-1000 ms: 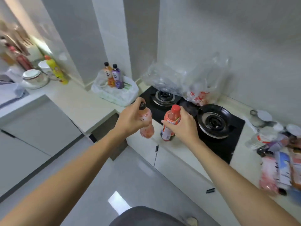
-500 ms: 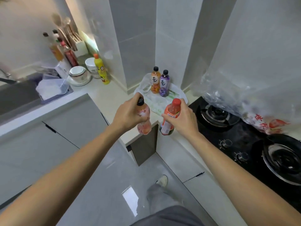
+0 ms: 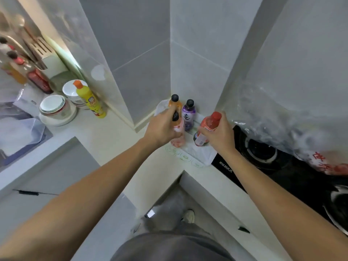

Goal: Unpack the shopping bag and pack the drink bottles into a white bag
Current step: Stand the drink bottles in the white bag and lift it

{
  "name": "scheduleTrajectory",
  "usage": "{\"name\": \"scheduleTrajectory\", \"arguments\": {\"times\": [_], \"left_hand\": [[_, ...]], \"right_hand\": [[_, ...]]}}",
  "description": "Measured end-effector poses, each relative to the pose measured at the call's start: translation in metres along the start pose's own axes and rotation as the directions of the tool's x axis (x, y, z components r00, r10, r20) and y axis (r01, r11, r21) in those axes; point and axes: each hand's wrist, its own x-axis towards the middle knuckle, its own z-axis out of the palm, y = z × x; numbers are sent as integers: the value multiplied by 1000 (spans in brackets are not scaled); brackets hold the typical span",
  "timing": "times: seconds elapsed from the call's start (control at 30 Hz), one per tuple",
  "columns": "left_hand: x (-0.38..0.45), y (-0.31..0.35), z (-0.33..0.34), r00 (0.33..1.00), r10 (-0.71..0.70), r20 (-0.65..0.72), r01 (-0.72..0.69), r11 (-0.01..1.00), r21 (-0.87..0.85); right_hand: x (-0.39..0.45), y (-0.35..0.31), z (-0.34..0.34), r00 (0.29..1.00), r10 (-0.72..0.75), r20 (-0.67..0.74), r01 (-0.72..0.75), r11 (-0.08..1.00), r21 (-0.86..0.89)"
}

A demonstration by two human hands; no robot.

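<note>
My left hand (image 3: 162, 127) grips a pink drink bottle (image 3: 178, 138) with a black cap, held over the white bag (image 3: 199, 155) in the counter corner. My right hand (image 3: 218, 132) grips a red-capped orange-red bottle (image 3: 209, 125), tilted, above the bag's right side. Two bottles stand upright in the bag behind my hands: an orange one (image 3: 175, 103) and a purple one (image 3: 188, 114). The clear shopping bag (image 3: 282, 117) with red print lies over the stove at the right.
A black gas stove (image 3: 263, 157) fills the counter to the right. On the left counter stand a yellow bottle (image 3: 90, 99), stacked bowls (image 3: 56, 110), sauce bottles (image 3: 37, 80) and a sink edge. The tiled wall corner rises right behind the white bag.
Both hands have carried their bottles forward from the counter edge to over the white bag. The view has turned left and closed in on the corner.
</note>
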Motion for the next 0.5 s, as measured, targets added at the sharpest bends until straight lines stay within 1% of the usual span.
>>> {"name": "scheduleTrajectory", "arguments": {"times": [0.2,0.33,0.5], "left_hand": [[63,-21,42,977,119,178,-121,993,-1],[81,-29,63,949,220,227,-226,974,3],[92,-34,77,931,260,255,-272,962,12]], "right_hand": [[31,17,14,996,91,-22,-91,996,10],[42,19,25,989,145,-30,-145,989,11],[55,28,38,987,154,-51,-152,988,33]]}}
